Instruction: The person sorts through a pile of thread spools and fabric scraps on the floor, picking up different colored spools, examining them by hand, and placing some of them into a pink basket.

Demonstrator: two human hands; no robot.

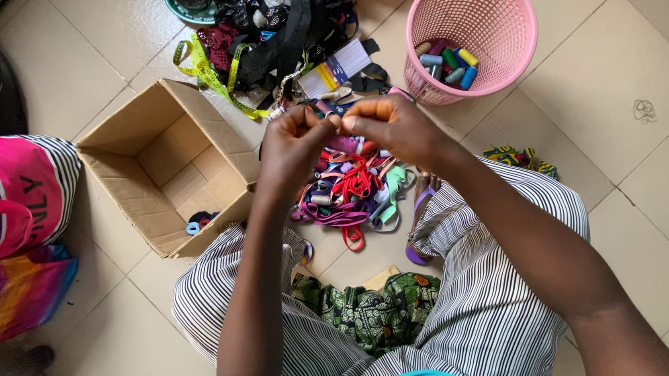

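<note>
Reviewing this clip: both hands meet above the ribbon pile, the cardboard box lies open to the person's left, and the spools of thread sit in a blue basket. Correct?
Not quite: the basket holding the thread spools is pink, not blue, as the head view shows. The rest holds: the left hand and right hand meet above the ribbon pile, and the cardboard box lies open to the person's left.

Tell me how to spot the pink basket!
Start at the open cardboard box on the tiled floor and look across the ribbon pile toward the upper right. The pink basket stands there, round with lattice walls, the only container holding thread spools.
</note>
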